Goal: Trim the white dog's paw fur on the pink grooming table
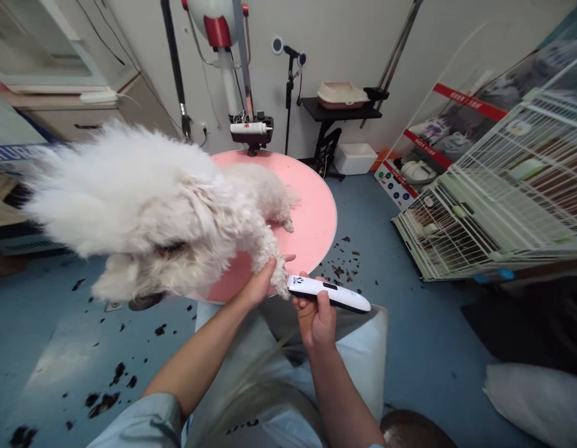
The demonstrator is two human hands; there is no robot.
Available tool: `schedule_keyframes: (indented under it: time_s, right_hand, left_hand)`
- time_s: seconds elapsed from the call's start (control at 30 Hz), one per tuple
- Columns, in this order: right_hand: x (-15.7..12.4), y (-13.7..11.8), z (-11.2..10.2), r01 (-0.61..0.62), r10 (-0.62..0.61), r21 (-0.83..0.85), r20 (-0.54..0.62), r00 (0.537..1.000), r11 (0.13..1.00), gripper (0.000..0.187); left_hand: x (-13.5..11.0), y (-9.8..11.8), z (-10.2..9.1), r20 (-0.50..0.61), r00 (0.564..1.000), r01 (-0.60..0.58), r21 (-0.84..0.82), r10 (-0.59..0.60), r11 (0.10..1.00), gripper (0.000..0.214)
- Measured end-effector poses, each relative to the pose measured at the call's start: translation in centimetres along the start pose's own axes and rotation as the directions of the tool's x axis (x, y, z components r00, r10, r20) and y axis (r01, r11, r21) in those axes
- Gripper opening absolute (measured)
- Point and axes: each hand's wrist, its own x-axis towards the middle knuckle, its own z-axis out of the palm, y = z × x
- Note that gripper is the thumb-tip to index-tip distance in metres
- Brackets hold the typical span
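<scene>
Held crosswise, the clipper (329,294) points left at the paw (281,286).

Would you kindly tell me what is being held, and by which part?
Left grip: the dog's foreleg, above the paw. Right grip: the clipper, by its paw-side half.

"What does the left hand (259,284) have?"

"A front leg (264,244) of the white dog (255,186), gripped just above the paw (281,284)."

"And the right hand (317,320)?"

"A white-and-black clipper (326,291), thumb over its side, one end right at the paw; whether it touches is hard to tell."

"Where is the dog?"

"On a round pink table (316,199), its fluffy head (130,202) reaching past the rim at the view's left."

"And around it?"

"Dark clumps (104,404) on the blue floor (423,336), a wire cage (484,208) at right, a beige tray (342,91) on a black shelf (332,112)."
</scene>
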Motion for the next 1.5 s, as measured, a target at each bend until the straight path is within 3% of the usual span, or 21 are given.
schedule_keyframes:
  time_s: [0.13, 0.3, 0.47, 0.67, 0.8, 1.17, 1.37, 1.5]
  right_hand:
    - [0.0, -0.1, -0.2, 0.056, -0.056, -0.008, 0.068, 0.996, 0.998, 0.044]
    - [-0.8, 0.2, -1.4, 0.136, -0.137, -0.025, -0.051, 0.989, 0.990, 0.036]
    - [-2.4, 0.6, -1.7, 0.202, -0.202, -0.017, -0.040, 0.978, 0.979, 0.045]
    - [-3.3, 0.9, -1.3, 0.339, -0.340, -0.051, -0.018, 0.940, 0.940, 0.042]
    - [-3.5, 1.1, -1.3, 0.425, -0.429, -0.176, 0.017, 0.903, 0.888, 0.049]
    - [-3.7, 0.6, -1.5, 0.559, -0.547, -0.291, 0.130, 0.827, 0.776, 0.049]
    - [-3.7, 0.3, -1.1, 0.521, -0.509, -0.292, 0.123, 0.852, 0.802, 0.049]
    - [-3.6, 0.1, -0.7, 0.436, -0.422, -0.278, 0.110, 0.900, 0.856, 0.054]
  left_hand:
    - [0.4, -0.4, -0.2, 0.028, 0.998, -0.051, -0.006, 0.051, 0.999, 0.074]
    - [0.5, -0.3, -0.4, 0.078, 0.996, -0.027, -0.048, 0.030, 0.998, 0.074]
    - [0.5, 0.1, 0.3, 0.122, 0.992, -0.002, -0.109, 0.015, 0.994, 0.078]
    - [0.6, 0.5, 1.3, 0.074, 0.996, -0.037, -0.126, 0.047, 0.991, 0.085]
    - [0.7, 0.6, 1.7, 0.080, 0.996, -0.036, -0.133, 0.047, 0.990, 0.087]
    - [1.2, -0.4, 1.2, 0.094, 0.991, -0.086, -0.054, 0.091, 0.995, 0.079]
    - [1.3, -0.6, 1.1, 0.085, 0.992, -0.092, -0.039, 0.095, 0.995, 0.075]
    - [1.3, -0.7, 0.9, 0.084, 0.990, -0.116, -0.006, 0.116, 0.993, 0.072]
